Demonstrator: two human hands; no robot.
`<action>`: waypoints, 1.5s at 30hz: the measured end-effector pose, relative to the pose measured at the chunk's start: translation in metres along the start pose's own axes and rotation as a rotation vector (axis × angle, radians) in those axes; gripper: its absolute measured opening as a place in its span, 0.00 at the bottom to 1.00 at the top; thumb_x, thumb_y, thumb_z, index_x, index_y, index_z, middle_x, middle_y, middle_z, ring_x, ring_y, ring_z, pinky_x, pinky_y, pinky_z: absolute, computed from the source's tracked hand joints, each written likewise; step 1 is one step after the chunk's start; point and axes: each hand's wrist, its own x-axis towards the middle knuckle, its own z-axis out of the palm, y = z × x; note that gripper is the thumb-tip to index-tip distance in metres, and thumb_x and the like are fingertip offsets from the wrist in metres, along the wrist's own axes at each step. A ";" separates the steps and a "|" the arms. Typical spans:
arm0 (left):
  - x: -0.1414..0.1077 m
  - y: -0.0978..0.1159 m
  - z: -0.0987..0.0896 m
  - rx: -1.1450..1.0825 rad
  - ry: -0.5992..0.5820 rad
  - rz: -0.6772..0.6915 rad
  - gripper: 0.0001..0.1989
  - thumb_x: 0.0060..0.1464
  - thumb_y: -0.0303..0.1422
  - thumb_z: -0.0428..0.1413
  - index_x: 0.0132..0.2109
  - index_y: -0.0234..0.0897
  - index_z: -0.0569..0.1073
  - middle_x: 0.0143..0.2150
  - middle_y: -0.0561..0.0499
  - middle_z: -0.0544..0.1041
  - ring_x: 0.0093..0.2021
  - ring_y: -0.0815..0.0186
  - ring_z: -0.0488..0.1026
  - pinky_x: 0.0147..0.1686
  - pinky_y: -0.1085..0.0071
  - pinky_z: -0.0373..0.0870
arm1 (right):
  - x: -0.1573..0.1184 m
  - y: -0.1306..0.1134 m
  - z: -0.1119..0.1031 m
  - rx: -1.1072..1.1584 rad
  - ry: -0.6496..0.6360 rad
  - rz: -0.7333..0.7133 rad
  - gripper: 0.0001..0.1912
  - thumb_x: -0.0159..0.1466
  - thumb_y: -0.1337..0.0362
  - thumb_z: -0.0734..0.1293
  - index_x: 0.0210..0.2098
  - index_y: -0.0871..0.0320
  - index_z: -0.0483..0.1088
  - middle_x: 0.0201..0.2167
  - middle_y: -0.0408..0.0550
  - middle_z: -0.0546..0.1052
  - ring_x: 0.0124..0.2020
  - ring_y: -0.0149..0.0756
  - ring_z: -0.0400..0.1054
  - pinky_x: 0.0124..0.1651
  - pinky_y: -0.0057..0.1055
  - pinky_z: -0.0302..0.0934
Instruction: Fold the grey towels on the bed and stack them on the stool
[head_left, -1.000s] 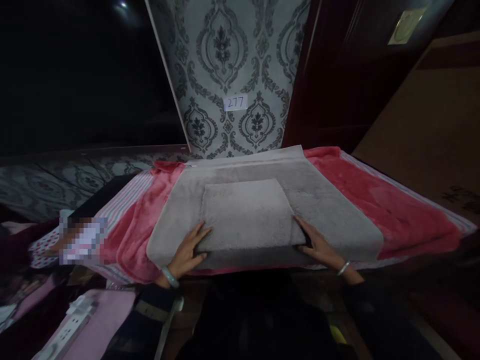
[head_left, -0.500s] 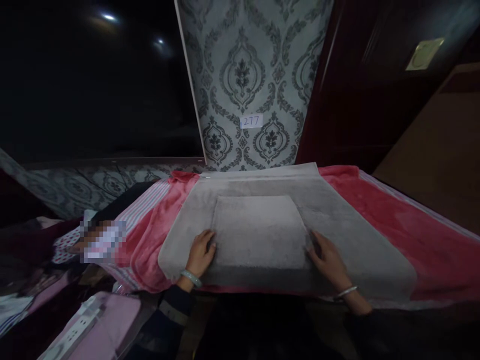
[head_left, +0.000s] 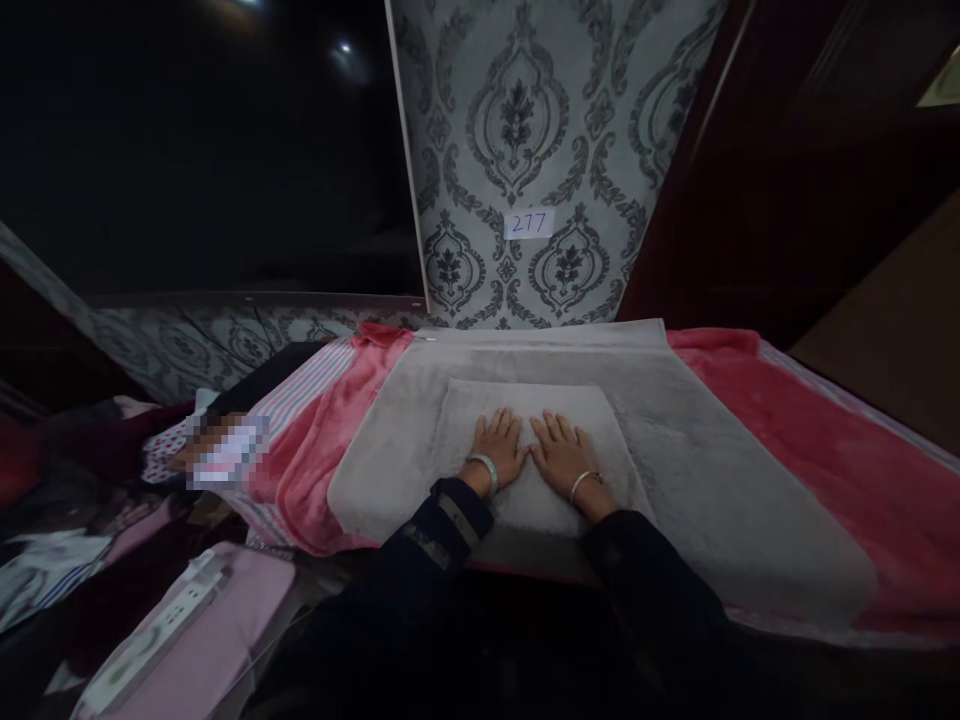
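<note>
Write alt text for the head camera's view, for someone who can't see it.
A person's left hand and right hand lie palm-down, side by side, on a small grey cloth atop a larger grey cloth over a red blanket. Behind, patterned wallpaper bears a 277 label.

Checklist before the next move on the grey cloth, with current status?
1. Left hand flat on the smaller grey piece: ok.
2. Right hand flat on it too, fingers spread: ok.
3. Smaller piece within the outline of the larger grey cloth: ok.
4. Red blanket smooth: not ok, rumpled at the left.
5. Smaller piece smooth underneath: cannot tell, hidden.
6. Power strip apart from the grey cloth: ok.
</note>
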 end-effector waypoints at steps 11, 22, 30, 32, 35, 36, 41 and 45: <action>-0.026 0.007 0.000 -0.027 -0.011 -0.010 0.34 0.66 0.47 0.41 0.71 0.29 0.54 0.74 0.36 0.50 0.74 0.51 0.43 0.70 0.44 0.42 | -0.002 0.000 -0.002 -0.038 -0.001 0.004 0.30 0.72 0.57 0.52 0.72 0.53 0.51 0.73 0.50 0.49 0.73 0.48 0.42 0.68 0.51 0.44; 0.036 -0.046 -0.053 -0.009 0.020 -0.179 0.32 0.65 0.41 0.43 0.71 0.31 0.54 0.74 0.37 0.50 0.74 0.52 0.44 0.70 0.46 0.45 | 0.000 -0.001 0.001 0.009 0.017 0.006 0.30 0.72 0.56 0.51 0.72 0.53 0.52 0.73 0.50 0.49 0.73 0.48 0.41 0.69 0.53 0.43; 0.054 -0.064 -0.012 0.014 0.020 -0.202 0.31 0.65 0.43 0.38 0.72 0.41 0.55 0.74 0.46 0.54 0.74 0.49 0.44 0.68 0.37 0.43 | 0.001 0.007 0.004 0.065 -0.047 -0.024 0.31 0.71 0.56 0.52 0.72 0.53 0.50 0.74 0.52 0.46 0.74 0.50 0.38 0.69 0.57 0.40; 0.052 -0.067 -0.009 -0.011 0.038 -0.144 0.29 0.66 0.41 0.38 0.71 0.45 0.56 0.73 0.50 0.56 0.74 0.49 0.46 0.67 0.35 0.41 | 0.009 0.012 -0.001 0.126 -0.173 -0.115 0.33 0.70 0.55 0.55 0.72 0.54 0.50 0.74 0.53 0.46 0.74 0.49 0.39 0.69 0.56 0.43; 0.052 -0.068 -0.011 -0.050 0.074 -0.111 0.28 0.66 0.38 0.37 0.70 0.47 0.58 0.72 0.51 0.59 0.73 0.52 0.49 0.68 0.35 0.39 | 0.033 0.007 -0.017 0.232 -0.240 -0.303 0.35 0.69 0.54 0.56 0.72 0.58 0.49 0.72 0.52 0.52 0.72 0.42 0.45 0.70 0.45 0.47; 0.052 -0.068 -0.012 -0.062 0.095 -0.123 0.28 0.66 0.38 0.37 0.71 0.46 0.57 0.72 0.50 0.59 0.73 0.54 0.50 0.68 0.37 0.40 | 0.044 0.001 -0.022 0.252 -0.194 -0.326 0.34 0.70 0.55 0.54 0.72 0.59 0.50 0.72 0.51 0.54 0.72 0.40 0.47 0.70 0.42 0.48; 0.051 -0.068 -0.018 -0.041 0.199 -0.321 0.31 0.64 0.32 0.39 0.72 0.32 0.53 0.74 0.40 0.52 0.74 0.55 0.46 0.70 0.45 0.46 | 0.088 -0.052 -0.032 0.225 0.031 -0.207 0.30 0.71 0.61 0.50 0.71 0.59 0.52 0.71 0.50 0.55 0.72 0.46 0.46 0.69 0.52 0.47; 0.054 -0.072 -0.017 -0.018 0.055 -0.223 0.29 0.63 0.31 0.40 0.69 0.38 0.60 0.73 0.44 0.57 0.73 0.55 0.49 0.68 0.40 0.46 | 0.098 -0.070 -0.014 0.185 0.032 -0.185 0.29 0.72 0.61 0.48 0.71 0.56 0.54 0.71 0.49 0.56 0.72 0.44 0.45 0.69 0.54 0.43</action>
